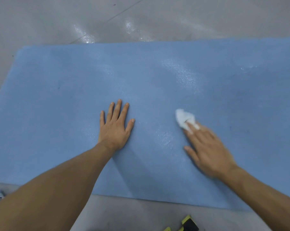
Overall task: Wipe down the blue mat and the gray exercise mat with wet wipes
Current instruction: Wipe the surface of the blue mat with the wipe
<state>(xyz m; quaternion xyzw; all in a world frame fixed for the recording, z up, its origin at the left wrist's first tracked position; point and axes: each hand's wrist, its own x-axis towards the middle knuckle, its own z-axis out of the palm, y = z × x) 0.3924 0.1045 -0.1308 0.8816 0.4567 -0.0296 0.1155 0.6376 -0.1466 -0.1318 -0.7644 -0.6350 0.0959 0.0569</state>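
We count one flat blue foam mat (57, 130) on the gray floor (141, 17), one crumpled white wet wipe (182, 117) and two hands. Left hand (115, 129): palm-down on the mat, fingers spread, holding nothing. Right hand (209, 150): motion-blurred, straight fingers pressing the wipe onto the mat.

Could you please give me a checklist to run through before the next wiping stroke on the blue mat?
1. The left hand lies flat on the blue mat, steadying it: ok.
2. The wet wipe is pressed under the fingers of the right hand: ok.
3. Wipe moist enough: cannot tell.
4. Visible part of the mat lies flat on the floor: ok.
5. Mat's left end wiped: cannot tell; sheen shows only around the middle.
6. Gray exercise mat in view: not ok.
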